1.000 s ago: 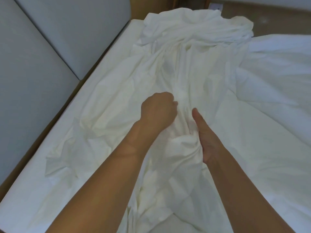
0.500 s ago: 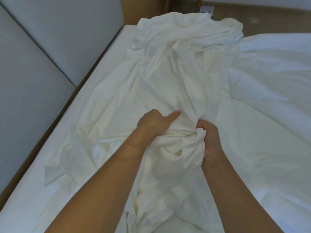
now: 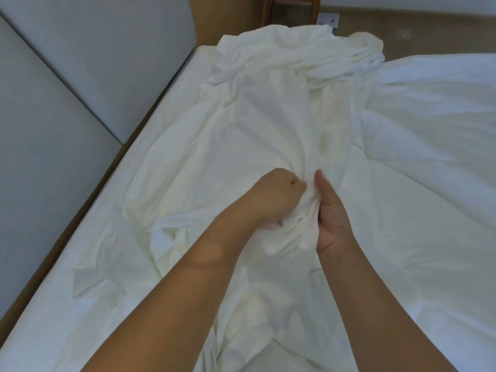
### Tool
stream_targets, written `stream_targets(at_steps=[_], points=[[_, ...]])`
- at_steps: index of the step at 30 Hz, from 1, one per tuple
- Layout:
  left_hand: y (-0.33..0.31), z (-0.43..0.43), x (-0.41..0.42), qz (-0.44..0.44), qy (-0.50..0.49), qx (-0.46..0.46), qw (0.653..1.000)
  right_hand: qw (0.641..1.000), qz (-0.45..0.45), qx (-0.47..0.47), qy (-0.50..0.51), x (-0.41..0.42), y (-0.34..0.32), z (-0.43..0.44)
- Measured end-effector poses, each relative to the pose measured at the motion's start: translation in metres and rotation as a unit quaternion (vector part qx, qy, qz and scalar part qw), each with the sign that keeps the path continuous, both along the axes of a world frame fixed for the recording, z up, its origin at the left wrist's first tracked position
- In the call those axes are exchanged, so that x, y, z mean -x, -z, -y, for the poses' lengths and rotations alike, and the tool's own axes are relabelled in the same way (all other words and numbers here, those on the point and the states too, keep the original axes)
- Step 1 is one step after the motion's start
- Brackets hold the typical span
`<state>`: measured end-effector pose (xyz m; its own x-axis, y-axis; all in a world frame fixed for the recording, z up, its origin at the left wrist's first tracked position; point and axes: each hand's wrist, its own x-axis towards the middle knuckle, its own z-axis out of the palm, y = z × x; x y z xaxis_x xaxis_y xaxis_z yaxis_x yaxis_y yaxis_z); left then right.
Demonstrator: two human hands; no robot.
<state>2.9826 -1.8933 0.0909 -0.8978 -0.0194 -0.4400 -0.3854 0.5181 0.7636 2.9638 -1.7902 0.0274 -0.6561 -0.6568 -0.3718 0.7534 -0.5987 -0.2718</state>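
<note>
- Our left hand (image 3: 273, 194) is curled into a fist around a gathered bunch of the sheet (image 3: 268, 116), knuckles up, just left of the bunch.
- Our right hand (image 3: 331, 216) clamps the same bunch from the other side. Its palm is turned toward the left hand and its thumb points away from us. The other fingers are buried in the folds, so we cannot see how far they wrap.
- The two hands sit almost touching, with only the pinched cloth between them, and neither is clearly nearer to the rest of the sheet.
- From that grip the sheet runs straight away from us in a long rumpled band. Its long axis is in line with our forearms, and it ends in a crumpled heap at the far end of the bed (image 3: 45, 312).
- More of it trails back under our wrists toward our body, and a flatter flap spreads out to the left of the left hand.
- To the right of the right hand lies a smoother white cover (image 3: 434, 108).
- We judge that the coming pull goes along that axis, toward us.
</note>
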Motion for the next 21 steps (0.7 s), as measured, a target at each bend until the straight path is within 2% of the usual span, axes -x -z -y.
stream_targets(at_steps=[1, 3, 5, 7, 9, 12, 14, 15, 17, 19, 20, 21], points=[[0.002, 0.005, -0.001, -0.005, 0.002, 0.025, 1.0, 1.0, 0.005, -0.02, -0.006, -0.002, 0.004, -0.002], [0.009, 0.018, 0.001, -0.04, -0.066, 0.027, 0.997, 0.998, 0.02, -0.065, 0.004, -0.004, 0.01, -0.007], [0.021, 0.03, 0.007, -0.053, -0.156, 0.124, 0.979, 0.995, 0.028, -0.091, 0.028, -0.006, 0.014, -0.011], [0.041, 0.036, 0.012, 0.045, -0.115, 0.205, 0.971, 0.994, 0.028, -0.099, 0.047, -0.009, 0.015, -0.013], [0.065, 0.039, 0.015, 0.098, -0.058, 0.223, 0.968, 0.992, 0.029, -0.11, 0.053, -0.011, 0.015, -0.013], [0.066, 0.043, 0.018, 0.08, -0.041, 0.241, 0.966, 0.993, 0.029, -0.108, 0.039, -0.008, 0.011, -0.013], [0.048, 0.045, 0.022, 0.021, -0.059, 0.26, 0.964, 0.995, 0.031, -0.094, 0.01, -0.009, 0.008, -0.012], [0.036, 0.043, 0.022, -0.031, -0.074, 0.231, 0.97, 0.995, 0.032, -0.091, -0.007, -0.009, 0.006, -0.01], [0.009, 0.028, 0.018, -0.121, -0.054, 0.1, 0.986, 0.998, 0.007, -0.06, -0.033, -0.007, -0.002, -0.006], [-0.011, 0.01, 0.004, -0.103, -0.015, -0.067, 0.992, 0.998, -0.033, -0.026, -0.035, -0.001, -0.007, -0.002], [-0.015, 0.006, -0.004, -0.079, -0.015, -0.123, 0.989, 0.998, -0.045, -0.025, -0.037, 0.002, -0.01, 0.0], [-0.015, 0.006, -0.011, -0.065, -0.019, -0.139, 0.988, 0.997, -0.05, -0.037, -0.043, 0.003, -0.011, 0.002]])
